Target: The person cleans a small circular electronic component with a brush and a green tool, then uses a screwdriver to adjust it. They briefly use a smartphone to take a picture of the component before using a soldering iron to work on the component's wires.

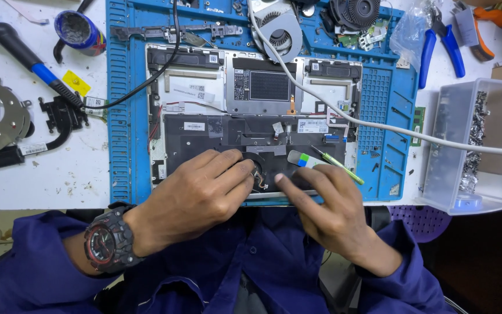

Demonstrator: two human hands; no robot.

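Both hands are down at the near edge of an opened laptop chassis, which lies on a blue work mat in the middle of the white bench. The left hand rests on the dark lower panel with its fingers curled, the tips pressing round a small black round part at the chassis edge — pinching it or only steadying it, I cannot tell. The right hand lies just beside it, loosely open, the forefinger stretched toward that same part and the tip touching the chassis; it grips nothing I can see. A slim green-handled screwdriver lies on the panel just above the right hand's knuckles, with a small white-and-green tube touching it.

A black-and-red wristwatch sits on the left wrist, and both sleeves are dark blue. A thick white cable runs across the chassis from the top toward the right edge, passing in front of a clear plastic box holding small metal bits. Two cooling fans lie on the mat beyond the chassis, blue-handled pliers to the right of them, and a blue-and-black tool handle well off to the left.
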